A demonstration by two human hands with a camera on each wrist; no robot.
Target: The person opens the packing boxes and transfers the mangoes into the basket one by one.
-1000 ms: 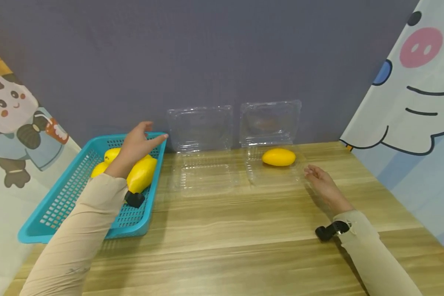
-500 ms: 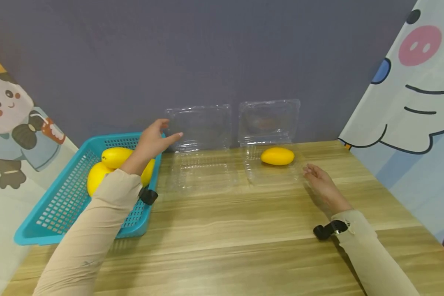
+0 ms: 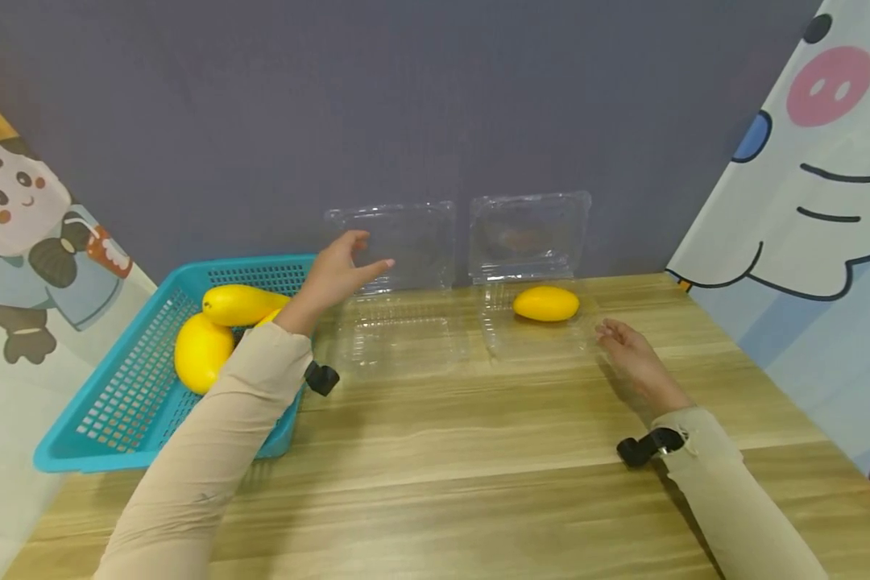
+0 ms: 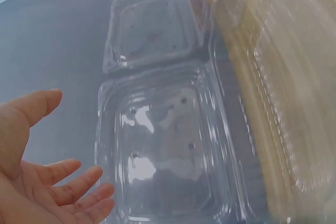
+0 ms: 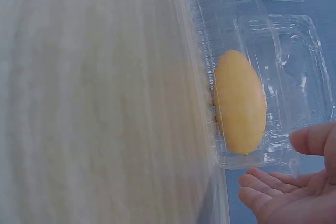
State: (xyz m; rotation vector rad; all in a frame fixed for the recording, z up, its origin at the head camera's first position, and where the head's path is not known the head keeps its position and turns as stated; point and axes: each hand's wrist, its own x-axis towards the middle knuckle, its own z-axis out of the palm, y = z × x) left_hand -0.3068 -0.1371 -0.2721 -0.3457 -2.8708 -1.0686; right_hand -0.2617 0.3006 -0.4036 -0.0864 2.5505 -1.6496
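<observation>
My left hand (image 3: 332, 278) is raised in front of the left clear plastic clamshell box (image 3: 424, 238), thumb and fingers spread apart, holding nothing. In the left wrist view a gap shows between its thumb and fingers, beside the upright lid (image 4: 163, 145). A yellow mango (image 3: 546, 304) lies on its side in the base of the right clear clamshell box (image 3: 529, 242), whose lid also stands up. Just right of that box is my right hand (image 3: 641, 366), fingers slightly bent and free of any object. Whether it touches the box edge I cannot tell.
At the left stands a blue plastic basket (image 3: 109, 463) with yellow mangoes (image 3: 203, 353) inside; my left forearm crosses over it and hides part. The wooden table (image 3: 435, 499) ends at a grey wall (image 3: 406, 105) behind the boxes. Printed curtains (image 3: 841, 225) flank both sides.
My left hand has moved right, from above the basket to in front of the left box, uncovering more of the mangoes. My right hand and the mango in the right box stay put.
</observation>
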